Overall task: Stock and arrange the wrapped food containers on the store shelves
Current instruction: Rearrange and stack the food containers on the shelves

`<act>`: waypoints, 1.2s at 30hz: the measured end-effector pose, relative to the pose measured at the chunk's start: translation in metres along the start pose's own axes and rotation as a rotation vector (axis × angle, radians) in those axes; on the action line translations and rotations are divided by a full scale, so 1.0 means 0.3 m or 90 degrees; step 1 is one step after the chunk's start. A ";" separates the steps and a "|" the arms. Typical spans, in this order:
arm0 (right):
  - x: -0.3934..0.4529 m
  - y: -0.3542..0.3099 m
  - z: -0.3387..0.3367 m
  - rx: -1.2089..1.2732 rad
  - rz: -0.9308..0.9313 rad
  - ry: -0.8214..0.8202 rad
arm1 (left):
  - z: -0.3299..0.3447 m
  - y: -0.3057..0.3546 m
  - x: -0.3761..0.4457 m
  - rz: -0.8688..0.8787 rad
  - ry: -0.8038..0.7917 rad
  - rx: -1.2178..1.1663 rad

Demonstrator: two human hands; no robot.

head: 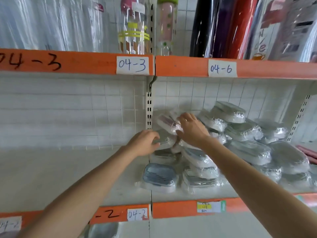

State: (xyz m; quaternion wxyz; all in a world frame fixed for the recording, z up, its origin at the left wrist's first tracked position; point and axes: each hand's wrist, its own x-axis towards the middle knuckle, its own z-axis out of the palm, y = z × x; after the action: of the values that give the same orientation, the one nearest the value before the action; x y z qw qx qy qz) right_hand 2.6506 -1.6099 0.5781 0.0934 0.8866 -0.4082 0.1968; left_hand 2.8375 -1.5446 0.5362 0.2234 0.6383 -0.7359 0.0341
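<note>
Several plastic-wrapped food containers lie piled on the white middle shelf [171,194], right of the upright post. My left hand [144,143] grips the edge of a grey-lidded wrapped container [165,140] in the left stack, fingers curled over it. My right hand [192,129] holds a tilted wrapped container with a pink lid [167,121] on top of that stack, thumb beneath and fingers spread over it. A blue-lidded container [159,176] lies at the shelf front. More grey-lidded containers [248,133] are heaped to the right.
The left bay of the middle shelf [60,169] holds nothing. Orange shelf rails carry labels 04-3 [132,65] and 04-6 [221,68]. Above stand wrapped bottles [133,31] and dark film rolls [223,26]. A slotted post [148,110] divides the bays.
</note>
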 end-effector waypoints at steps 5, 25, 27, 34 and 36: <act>0.108 0.066 0.025 0.004 0.049 -0.004 | -0.042 -0.063 0.189 0.033 0.037 0.039; 0.203 0.095 0.117 -0.085 0.132 -0.023 | 0.083 -0.079 0.405 0.163 0.040 0.196; 0.196 0.090 0.112 -0.078 0.133 -0.018 | 0.079 -0.072 0.401 0.148 0.027 0.192; 0.171 0.065 0.046 -0.092 0.107 0.045 | 0.009 -0.101 0.377 0.214 0.080 0.251; 0.153 0.038 0.040 -0.109 0.081 0.060 | -0.016 -0.125 0.330 0.237 0.102 0.255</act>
State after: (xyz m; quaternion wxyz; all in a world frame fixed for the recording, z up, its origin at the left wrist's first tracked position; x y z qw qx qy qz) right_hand 2.6724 -1.6528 0.5867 0.1749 0.8373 -0.4743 0.2083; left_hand 2.8662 -1.6413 0.5687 0.1400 0.5191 -0.7989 0.2695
